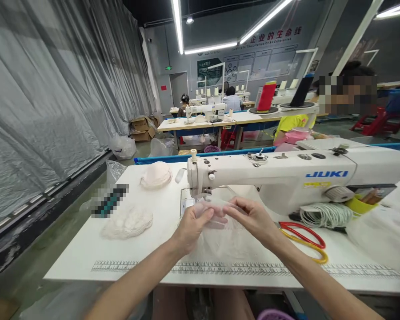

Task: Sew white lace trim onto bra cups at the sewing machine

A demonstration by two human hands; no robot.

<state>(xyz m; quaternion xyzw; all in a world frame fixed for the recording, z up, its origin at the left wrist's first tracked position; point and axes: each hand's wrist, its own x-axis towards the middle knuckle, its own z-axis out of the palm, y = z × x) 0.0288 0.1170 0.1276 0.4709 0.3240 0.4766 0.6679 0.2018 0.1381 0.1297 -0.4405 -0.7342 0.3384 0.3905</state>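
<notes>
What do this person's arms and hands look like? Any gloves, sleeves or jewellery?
Both forearms are bare, with no sleeves in view. The left hand and right hand wear no gloves, and no rings, watch or bracelets can be seen on them.

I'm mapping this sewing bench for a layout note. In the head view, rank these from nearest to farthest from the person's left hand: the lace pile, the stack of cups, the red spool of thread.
From the left hand:
1. Lace pile, on the table just to its left.
2. Stack of cups, farther back and left, near the table's rear edge.
3. Red spool of thread, far behind the sewing machine, to the right.
</notes>
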